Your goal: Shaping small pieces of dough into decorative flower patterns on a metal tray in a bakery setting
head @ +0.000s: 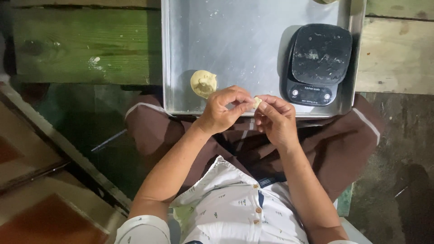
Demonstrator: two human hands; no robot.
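My left hand [224,110] and my right hand [275,118] meet above the near edge of a metal tray [235,36]. Between their fingertips they pinch a small pale piece of dough [257,102]. A round lump of the same pale dough [203,83] lies on the tray just left of my left hand, untouched. A black kitchen scale [318,63], dusted with flour, stands on the tray's right side, just beyond my right hand.
The tray rests on a worn green and bare wooden plank bench [86,45]. My knees in brown trousers [343,140] lie under the tray's near edge. Another bit of dough [324,1] peeks in at the top edge. Tiled floor lies at the left.
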